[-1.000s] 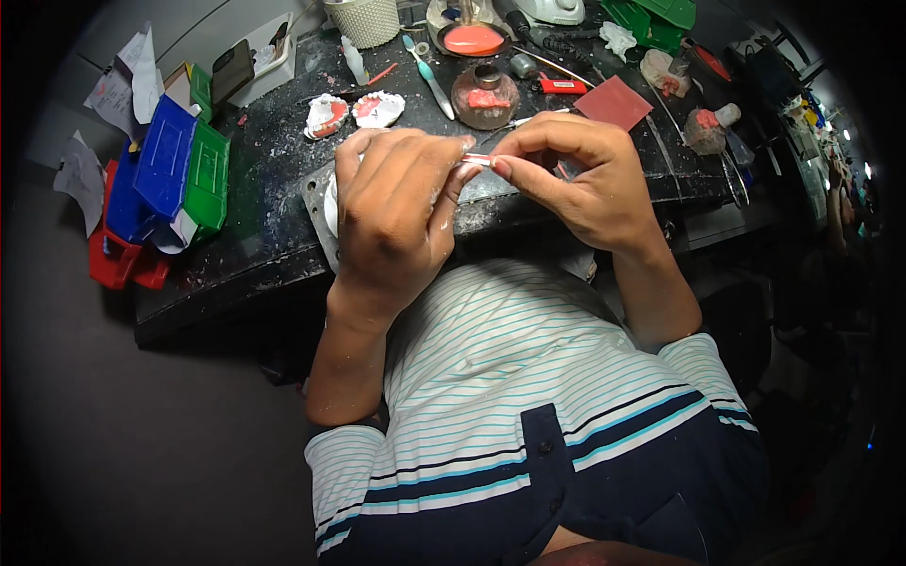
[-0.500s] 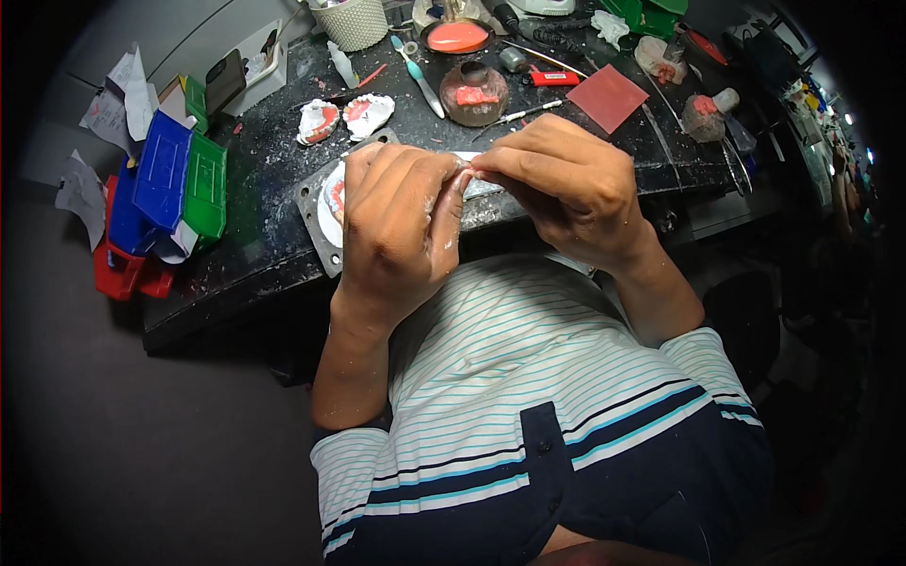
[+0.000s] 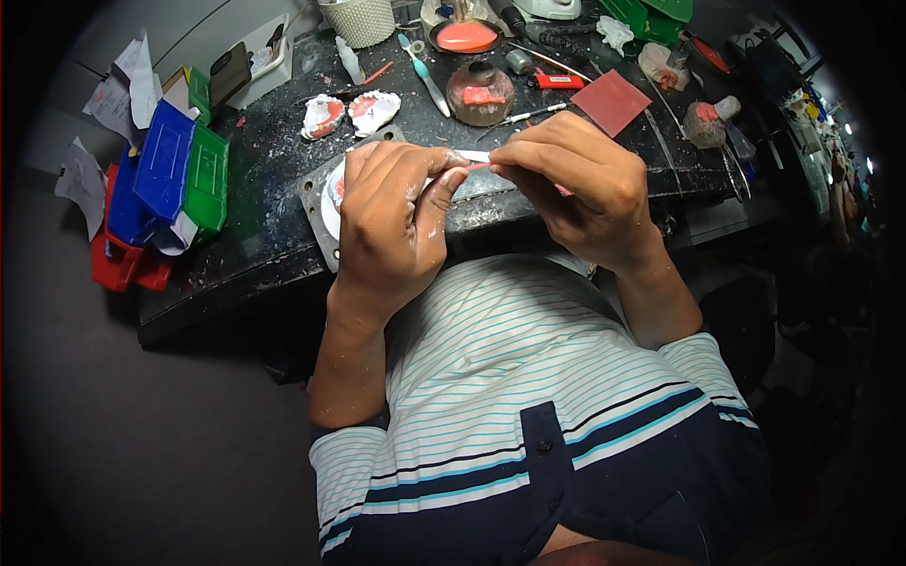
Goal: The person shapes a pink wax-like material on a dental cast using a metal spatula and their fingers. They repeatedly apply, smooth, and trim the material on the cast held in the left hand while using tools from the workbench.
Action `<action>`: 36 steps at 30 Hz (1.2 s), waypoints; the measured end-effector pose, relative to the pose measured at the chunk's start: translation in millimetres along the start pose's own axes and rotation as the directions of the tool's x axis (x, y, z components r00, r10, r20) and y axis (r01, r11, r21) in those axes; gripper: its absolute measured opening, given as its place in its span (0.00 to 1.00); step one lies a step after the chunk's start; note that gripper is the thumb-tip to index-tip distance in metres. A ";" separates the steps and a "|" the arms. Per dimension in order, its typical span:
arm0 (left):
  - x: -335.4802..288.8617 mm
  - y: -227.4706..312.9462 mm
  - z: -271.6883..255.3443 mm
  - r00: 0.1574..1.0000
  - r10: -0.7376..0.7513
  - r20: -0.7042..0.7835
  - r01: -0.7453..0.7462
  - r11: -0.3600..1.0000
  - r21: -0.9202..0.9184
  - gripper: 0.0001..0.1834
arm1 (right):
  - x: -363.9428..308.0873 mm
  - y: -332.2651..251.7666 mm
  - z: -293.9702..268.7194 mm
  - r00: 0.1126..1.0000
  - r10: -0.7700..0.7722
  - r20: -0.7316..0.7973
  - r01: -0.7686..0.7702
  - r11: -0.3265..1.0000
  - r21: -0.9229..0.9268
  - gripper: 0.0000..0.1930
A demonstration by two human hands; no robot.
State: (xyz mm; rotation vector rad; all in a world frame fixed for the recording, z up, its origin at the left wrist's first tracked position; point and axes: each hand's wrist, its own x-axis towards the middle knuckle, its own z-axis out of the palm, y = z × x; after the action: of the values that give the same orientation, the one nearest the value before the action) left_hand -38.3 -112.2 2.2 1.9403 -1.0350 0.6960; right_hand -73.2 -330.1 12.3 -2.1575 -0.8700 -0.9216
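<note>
Both ends of the thin pink strip (image 3: 479, 167) disappear into the left hand (image 3: 389, 215) and right hand (image 3: 593, 187). The left hand hides much of the white disc (image 3: 329, 215) and grey plate (image 3: 312, 209). The upper edge crops the woven basket (image 3: 359, 23).

Light falls brightly on the striped shirt (image 3: 510, 349), soft shadow darkening its edge by the worktop (image 3: 269, 212) — the grey floor (image 3: 189, 424) is dim. Fisheye curvature bends the view; corners fade to black — small lights (image 3: 847, 131) glare amid far-right blur.
</note>
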 end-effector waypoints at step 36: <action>-60.9 -63.4 -41.0 0.982 -0.178 -0.065 0.182 0.981 0.067 0.19 | 5.6 -22.1 84.0 0.956 0.261 0.136 -0.280 0.949 0.147 0.07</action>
State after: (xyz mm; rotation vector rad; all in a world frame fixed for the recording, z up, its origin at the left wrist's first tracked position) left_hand -19.0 -31.4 -47.8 2.0338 -0.7958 0.6924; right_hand -56.3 -252.8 -24.0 -2.1341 -0.6561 -0.5729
